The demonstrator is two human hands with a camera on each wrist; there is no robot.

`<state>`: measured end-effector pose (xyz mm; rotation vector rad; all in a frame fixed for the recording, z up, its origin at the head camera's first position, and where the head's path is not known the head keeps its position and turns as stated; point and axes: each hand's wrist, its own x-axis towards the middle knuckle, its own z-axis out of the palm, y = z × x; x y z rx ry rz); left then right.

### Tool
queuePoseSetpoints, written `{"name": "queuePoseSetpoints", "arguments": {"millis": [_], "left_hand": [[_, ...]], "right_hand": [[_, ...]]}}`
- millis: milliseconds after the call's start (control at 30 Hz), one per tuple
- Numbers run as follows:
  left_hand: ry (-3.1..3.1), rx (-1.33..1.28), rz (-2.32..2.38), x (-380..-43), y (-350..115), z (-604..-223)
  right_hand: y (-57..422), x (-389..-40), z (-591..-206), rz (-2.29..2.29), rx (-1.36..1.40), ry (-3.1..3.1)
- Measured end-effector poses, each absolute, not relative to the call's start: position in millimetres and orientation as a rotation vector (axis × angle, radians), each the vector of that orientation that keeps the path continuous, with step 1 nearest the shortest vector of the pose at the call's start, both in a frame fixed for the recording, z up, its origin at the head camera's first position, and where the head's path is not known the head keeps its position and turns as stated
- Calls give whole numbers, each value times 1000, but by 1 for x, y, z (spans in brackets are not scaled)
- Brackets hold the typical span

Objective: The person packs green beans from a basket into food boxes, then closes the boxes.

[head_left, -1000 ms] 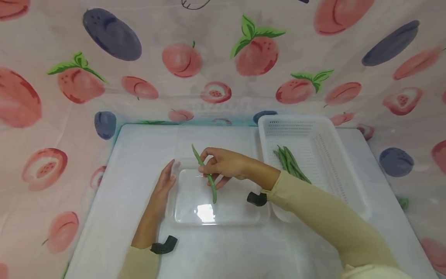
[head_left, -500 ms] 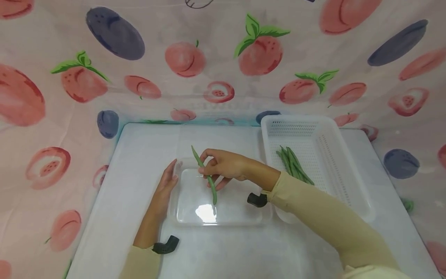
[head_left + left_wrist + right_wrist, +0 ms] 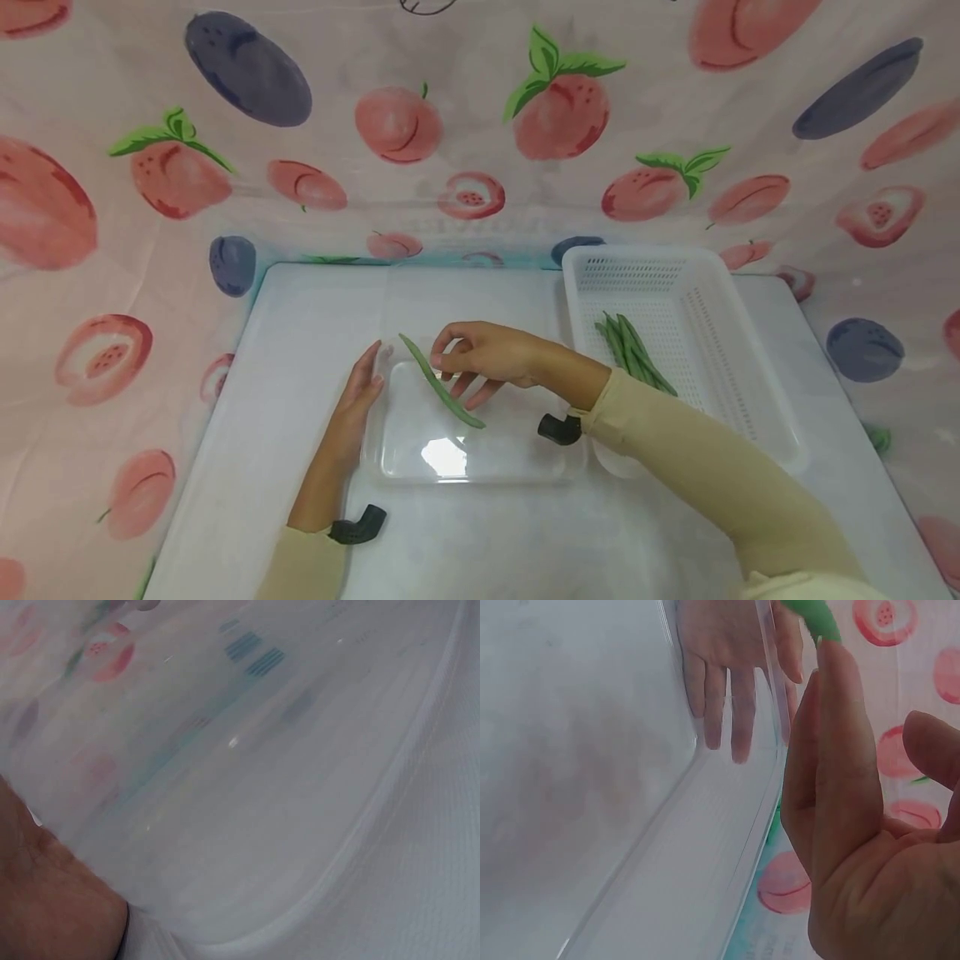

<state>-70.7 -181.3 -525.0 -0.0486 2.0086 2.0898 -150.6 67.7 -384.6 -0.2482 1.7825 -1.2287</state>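
A single green bean (image 3: 437,385) slants over the clear plastic container (image 3: 510,481), just off the fingertips of my right hand (image 3: 486,358). In the right wrist view, the fingers of that hand stand straight with the thumb held apart from them, and the tip of the bean (image 3: 819,616) shows at the fingertips. My left hand (image 3: 360,393) rests against the container's left wall with its fingers extended. Through the clear plastic, the right wrist view shows the left hand (image 3: 724,645) spread flat. Only part of its palm (image 3: 56,900) appears in the left wrist view.
On the right stands a white perforated basket (image 3: 738,333), close beside the container, with several green beans (image 3: 633,354) in it. A white table (image 3: 300,333) lies beneath everything. Fruit-printed cloth (image 3: 480,125) hangs behind and at both sides.
The right thumb and fingers have parted, letting go of the green bean. The bean has turned more slanted and dropped a little toward the container. My left hand stays in place.
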Motion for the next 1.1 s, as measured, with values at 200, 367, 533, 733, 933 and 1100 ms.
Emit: {"name": "queuePoseSetpoints", "arguments": {"millis": [200,367,533,733,933,1100], "left_hand": [[2011,-32,2089,-70,-182,-525],[2013,-34,2095,-69,-182,-525],[2010,-13,2115,-70,-181,-527],[1971,17,2148,-70,-178,-529],[1987,13,2141,-69,-178,-527],[1997,-15,2135,-68,-180,-526]], "right_hand": [[75,-149,-383,-1238,-233,1775],[82,-150,-382,-1263,-241,1768],[91,-150,-375,-1314,-267,1754],[115,-151,-361,-1392,-252,1757],[144,-153,-347,-1446,-244,1796],[170,-156,-342,-1478,-238,1849]]}}
